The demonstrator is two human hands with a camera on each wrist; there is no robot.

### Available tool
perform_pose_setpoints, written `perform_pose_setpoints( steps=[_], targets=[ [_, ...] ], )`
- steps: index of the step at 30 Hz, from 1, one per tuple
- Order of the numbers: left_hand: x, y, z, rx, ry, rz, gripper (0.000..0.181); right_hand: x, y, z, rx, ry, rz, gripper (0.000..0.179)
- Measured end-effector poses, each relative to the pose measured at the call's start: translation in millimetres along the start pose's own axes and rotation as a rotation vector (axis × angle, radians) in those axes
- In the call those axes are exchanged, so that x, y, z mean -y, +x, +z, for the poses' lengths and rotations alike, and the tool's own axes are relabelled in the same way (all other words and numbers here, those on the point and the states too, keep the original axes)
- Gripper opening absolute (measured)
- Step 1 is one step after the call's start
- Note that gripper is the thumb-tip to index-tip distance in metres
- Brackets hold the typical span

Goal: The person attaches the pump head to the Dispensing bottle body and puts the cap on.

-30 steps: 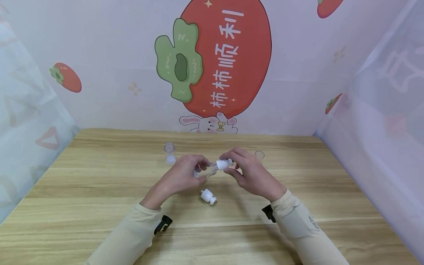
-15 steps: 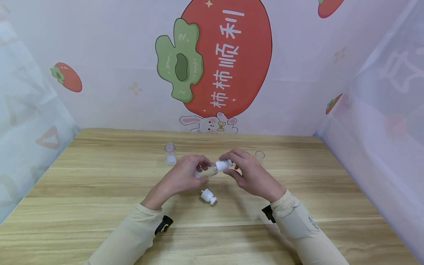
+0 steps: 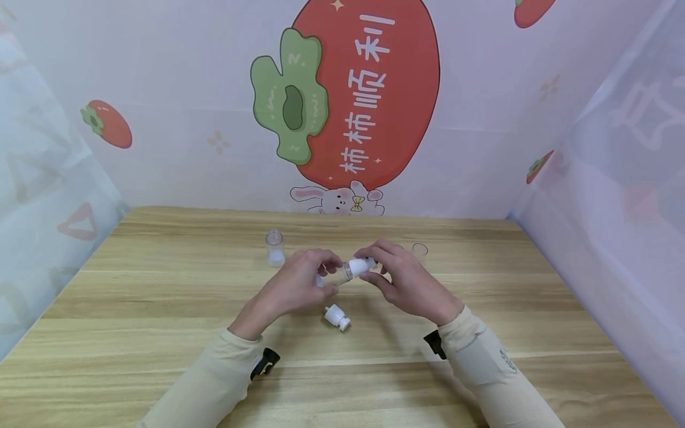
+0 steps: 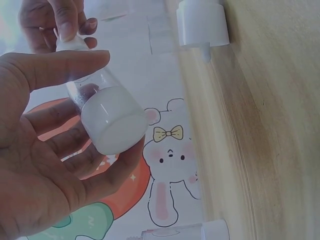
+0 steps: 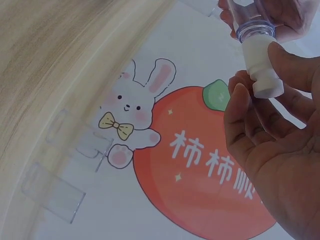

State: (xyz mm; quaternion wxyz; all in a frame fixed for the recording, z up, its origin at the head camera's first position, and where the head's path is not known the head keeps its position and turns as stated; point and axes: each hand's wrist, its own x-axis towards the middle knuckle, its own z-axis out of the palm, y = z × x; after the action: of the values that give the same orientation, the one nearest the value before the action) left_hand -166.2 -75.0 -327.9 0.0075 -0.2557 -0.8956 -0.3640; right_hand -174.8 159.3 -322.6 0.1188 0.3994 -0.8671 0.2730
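Note:
My left hand (image 3: 298,282) grips a small clear bottle (image 4: 111,117) with a white base, thumb on one side and fingers curled round the other. The bottle lies tilted in the air, its mouth toward my right hand (image 3: 405,282). With thumb and fingers, that hand pinches a white pump top (image 5: 259,56), which sits at the bottle's neck, right against the clear collar. A second white pump top (image 3: 337,317) lies on its side on the table, nearer to me than the hands. Behind my left hand is another clear bottle (image 3: 275,247) with a white base.
Two clear cylindrical caps lie toward the back right; one clear cap (image 3: 420,249) shows beyond my right hand, and the other clear cap (image 5: 95,142) is plainer in the right wrist view. The wooden table (image 3: 160,333) ends at a printed backdrop (image 3: 187,166).
The pump top has come down over the bottle's neck, closing the stretch of clear neck that showed between them. Both hands have otherwise stayed almost in place.

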Motion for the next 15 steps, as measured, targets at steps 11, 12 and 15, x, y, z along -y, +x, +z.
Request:
perform_pose_setpoints(
  steps=[11, 12, 15],
  targets=[
    [-2.2, -0.1, 2.1, -0.049, 0.063, 0.034, 0.035, -0.6, -0.7, -0.4, 0.016, 0.019, 0.025, 0.028],
    [-2.5, -0.3, 2.4, -0.056, 0.069, 0.037, 0.035, -0.4, -0.6, -0.6, 0.017, 0.023, 0.029, 0.028],
    [-2.4, -0.7, 3.8, -0.081, 0.089, 0.047, 0.034, -0.7, -0.1, -0.3, 0.018, 0.029, 0.038, 0.028]
  ],
)
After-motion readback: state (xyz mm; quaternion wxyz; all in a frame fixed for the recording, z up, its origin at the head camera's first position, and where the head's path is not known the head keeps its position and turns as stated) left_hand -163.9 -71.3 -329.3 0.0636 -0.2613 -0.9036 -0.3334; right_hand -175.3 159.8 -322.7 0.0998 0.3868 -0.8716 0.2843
